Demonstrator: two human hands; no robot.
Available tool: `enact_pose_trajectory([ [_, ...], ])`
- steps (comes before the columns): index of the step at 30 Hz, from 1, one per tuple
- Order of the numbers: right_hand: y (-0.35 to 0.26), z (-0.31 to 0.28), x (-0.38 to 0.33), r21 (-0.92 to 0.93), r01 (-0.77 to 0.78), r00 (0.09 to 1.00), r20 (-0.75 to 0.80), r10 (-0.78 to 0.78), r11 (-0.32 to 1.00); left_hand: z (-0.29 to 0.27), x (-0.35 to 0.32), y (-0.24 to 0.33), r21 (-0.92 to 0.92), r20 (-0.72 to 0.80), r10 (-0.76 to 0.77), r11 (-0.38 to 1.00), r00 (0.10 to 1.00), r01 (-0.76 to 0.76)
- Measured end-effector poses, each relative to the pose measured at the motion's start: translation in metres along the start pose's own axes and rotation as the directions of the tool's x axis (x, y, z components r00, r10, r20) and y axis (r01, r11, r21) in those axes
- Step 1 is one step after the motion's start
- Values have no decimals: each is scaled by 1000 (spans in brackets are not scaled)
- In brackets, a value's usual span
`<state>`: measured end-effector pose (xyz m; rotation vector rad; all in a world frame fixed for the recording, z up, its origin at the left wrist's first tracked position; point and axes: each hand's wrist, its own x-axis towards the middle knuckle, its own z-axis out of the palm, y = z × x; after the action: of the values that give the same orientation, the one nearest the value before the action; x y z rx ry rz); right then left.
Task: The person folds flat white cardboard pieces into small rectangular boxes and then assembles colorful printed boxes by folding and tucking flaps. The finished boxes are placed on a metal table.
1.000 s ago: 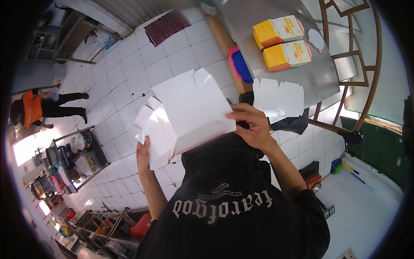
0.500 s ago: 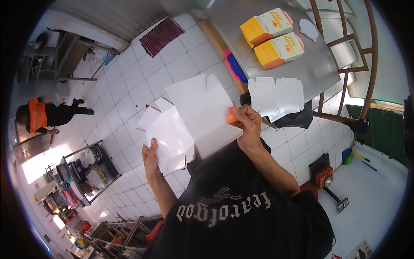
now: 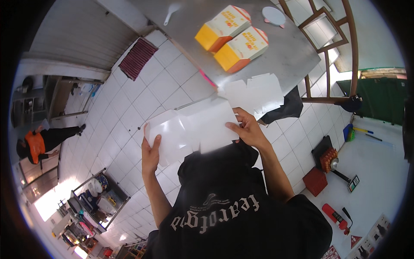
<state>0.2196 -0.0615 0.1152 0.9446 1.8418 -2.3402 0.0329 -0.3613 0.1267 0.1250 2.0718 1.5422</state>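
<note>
Between both hands, above the white tiled floor and just short of the steel counter: flat white unfolded cardboard box blank, held level at chest height. Long axis running left to right, from one hand to the other, tilted slightly up toward the right. Left hand clasped on the lower left flap, thumb on top, fingers underneath and out of sight. Right hand pinching the right edge, fingers spread over the top face. Neither hand plainly nearer; each at its own end of the sheet, the right one closer to the counter.

Just beyond the right hand, loose stack of more flat white box blanks overhanging the counter's near edge, apparently touching or overlapping the held sheet, though hard to say which. Farther back on the counter, well apart from the hands, two assembled orange-and-cream cardboard boxes side by side, a white plastic spoon and a small round pale lid.

Near edge of the held sheet hidden behind the black shirt. Fold lines and tabs washed out by glare, not readable. Underside of the sheet unseen. Far left, another person in an orange vest, small and bent by the lens.
</note>
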Motion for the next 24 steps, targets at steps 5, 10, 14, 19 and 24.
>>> enact_pose_trajectory([
  [5, 28, -74, 3, 61, 90, 924, -378, -61, 994, 87, 38, -8, -89, 192, -92, 990, 977, 111],
  [10, 60, -167, 24, -31, 96, 783, -615, -95, 995, 196, 82, -38, -61, 377, -195, 970, 905, 235],
  [14, 92, -195, 50, -422, -316, 579, -796, -180, 850, 247, 95, -49, 603, 95, -132, 796, 987, 49],
  [19, 95, -184, 64, -705, -388, 639, -670, -378, 594, 268, 101, -40, 544, 232, 184, 789, 955, -284],
  [24, 69, -199, 101, -906, -236, 859, -363, -360, 351, 269, 94, -37, 554, 191, 133, 803, 973, -218],
])
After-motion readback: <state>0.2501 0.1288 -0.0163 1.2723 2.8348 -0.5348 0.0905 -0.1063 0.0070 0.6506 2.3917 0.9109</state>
